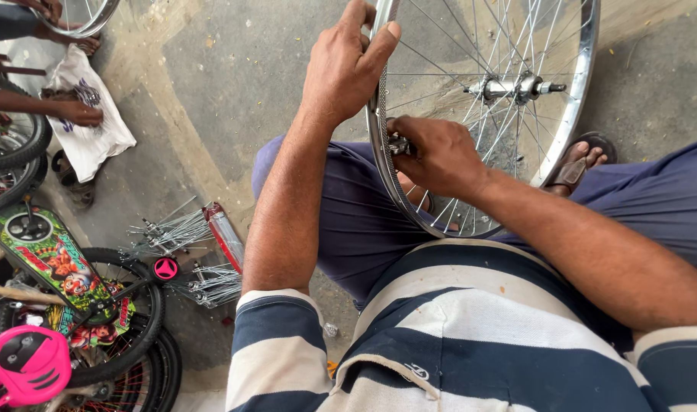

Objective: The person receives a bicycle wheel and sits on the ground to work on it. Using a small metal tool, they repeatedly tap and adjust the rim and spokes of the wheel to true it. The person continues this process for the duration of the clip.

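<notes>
wheel: a bare bicycle wheel (482, 114), chrome rim with thin wire spokes and no tyre, stands upright across the person's lap, its lower arc resting against the blue trousers (348, 206).
hub: the metal hub (514, 87) with its axle sits at the centre of the spokes, up and to the right of both hands.
left hand: the left hand (345, 65) grips the rim at its upper left edge, fingers curled together over the top of the rim and the thumb pressed along its outer face.
right hand: the right hand (440, 156) sits inside the rim at its left side, fingers bunched and pinched on a small metal tool (398, 145) at the rim's inner edge; what kind of tool it is cannot be told.
clothing: a striped navy and white shirt (455, 336) fills the bottom of the view.
foot: a foot in a sandal (581, 160) shows through the spokes on the concrete floor (234, 76).
spare spokes: bundles of loose spokes (177, 233) lie on the floor at the left, beside a red and white packet (225, 235).
children's bikes: at the lower left stand small bikes, with a colourful cartoon chain guard (47, 259), a black tyre (146, 305) and a pink plastic part (24, 365).
other person: at the upper left another person's hand (78, 113) rests on a white cloth bag (85, 114), well apart from the wheel.
</notes>
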